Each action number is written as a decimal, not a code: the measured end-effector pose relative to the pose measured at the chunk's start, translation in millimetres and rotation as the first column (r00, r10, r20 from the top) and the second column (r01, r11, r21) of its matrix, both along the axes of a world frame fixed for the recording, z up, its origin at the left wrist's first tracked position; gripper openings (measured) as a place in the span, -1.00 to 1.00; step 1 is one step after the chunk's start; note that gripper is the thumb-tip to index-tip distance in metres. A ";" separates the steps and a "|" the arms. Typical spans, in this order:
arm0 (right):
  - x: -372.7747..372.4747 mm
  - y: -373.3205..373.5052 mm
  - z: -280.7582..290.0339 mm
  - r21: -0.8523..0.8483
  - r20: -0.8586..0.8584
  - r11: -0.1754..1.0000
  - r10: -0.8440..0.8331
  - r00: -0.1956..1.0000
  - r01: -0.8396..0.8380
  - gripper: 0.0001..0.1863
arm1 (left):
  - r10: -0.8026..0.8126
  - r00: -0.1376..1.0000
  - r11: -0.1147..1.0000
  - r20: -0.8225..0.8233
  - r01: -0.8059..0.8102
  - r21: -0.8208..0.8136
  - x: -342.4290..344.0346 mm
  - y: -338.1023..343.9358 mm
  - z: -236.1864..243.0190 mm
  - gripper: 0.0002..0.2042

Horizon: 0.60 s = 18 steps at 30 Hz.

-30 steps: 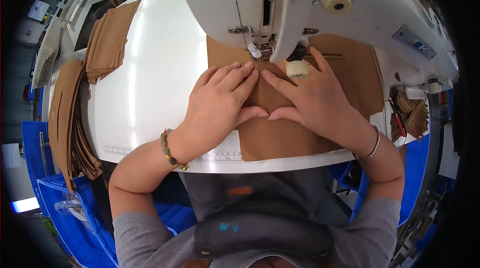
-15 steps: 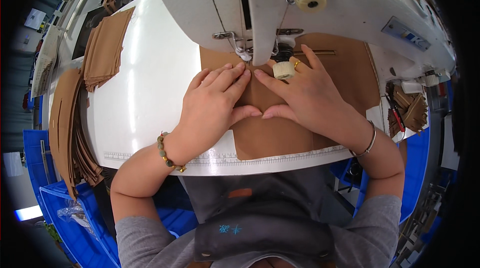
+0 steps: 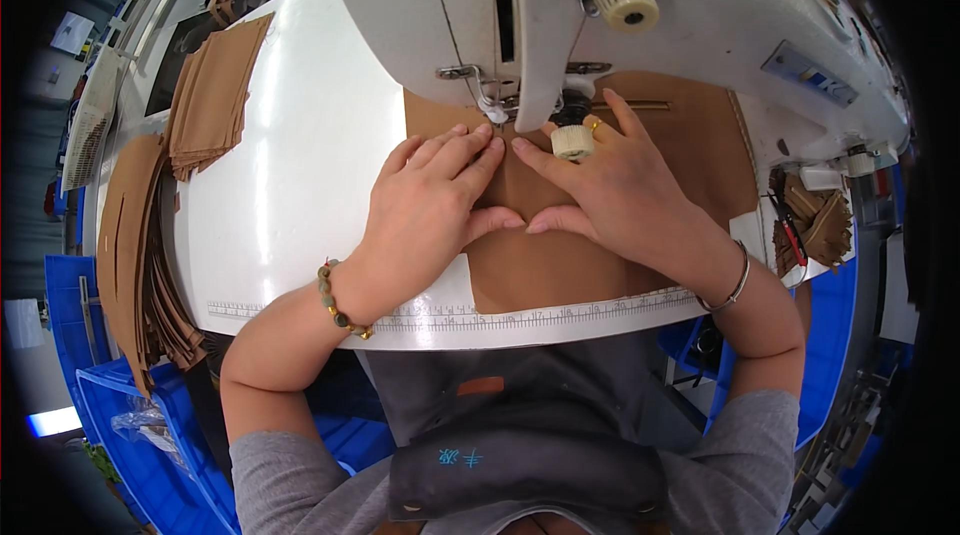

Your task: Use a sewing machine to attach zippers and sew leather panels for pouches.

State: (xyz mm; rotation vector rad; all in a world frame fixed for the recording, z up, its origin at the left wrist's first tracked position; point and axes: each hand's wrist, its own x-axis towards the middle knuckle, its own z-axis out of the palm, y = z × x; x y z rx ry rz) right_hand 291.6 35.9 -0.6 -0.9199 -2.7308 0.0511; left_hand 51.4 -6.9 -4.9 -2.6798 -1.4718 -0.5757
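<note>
A brown leather-like panel (image 3: 560, 265) lies flat on the white table under the needle area of a white sewing machine (image 3: 420, 25). My left hand (image 3: 425, 200) rests on the panel's left part, palm down, with its fingertips just in front of the presser foot (image 3: 497, 113). On the right, my right hand (image 3: 625, 180) lies palm down with its fingers spread, partly behind a cream knob (image 3: 573, 142). The thumbs point toward each other and nearly touch. Neither hand grips anything; both press on the panel. The machine head hides part of the panel's far side.
Stacked brown pieces (image 3: 215, 95) lie at the table's far left, and more brown pieces (image 3: 130, 245) hang over its left edge. A ruler strip (image 3: 420, 319) runs along the front edge. At right are red-handled snips (image 3: 793, 235) beside brown scraps (image 3: 828, 230). Blue bins (image 3: 150, 435) stand below.
The panel's near edge has slid slightly away from me, toward the machine. Both hands keep nearly the same pose on it. The whole machine appears shifted a little right in view.
</note>
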 end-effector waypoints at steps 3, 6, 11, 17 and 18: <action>2.3 5.4 8.0 0.040 -0.068 0.999 0.031 0.997 -0.028 -0.30 | 0.005 1.000 1.000 0.000 -0.005 0.009 -0.5 0.8 -0.9 -0.32; 12.3 18.0 21.0 0.009 -0.066 0.989 -0.144 0.987 0.145 -0.58 | 0.009 1.000 1.000 -0.006 -0.009 0.003 -1.3 0.8 -1.3 -0.32; 18.0 34.2 25.1 -0.207 -0.562 0.953 -0.302 0.770 0.222 -0.79 | 0.002 1.000 1.000 -0.006 -0.002 0.008 -1.7 1.5 -2.5 -0.31; 15.2 33.7 21.0 -0.240 -0.628 0.946 -0.324 0.708 0.219 -0.82 | 0.011 1.000 0.999 -0.023 -0.010 0.032 -1.0 0.2 -2.1 -0.31; 15.3 33.7 21.3 -0.203 -0.614 0.951 -0.309 0.727 0.233 -0.82 | 0.011 1.000 0.999 -0.023 -0.010 0.035 -0.6 -0.7 -1.9 -0.31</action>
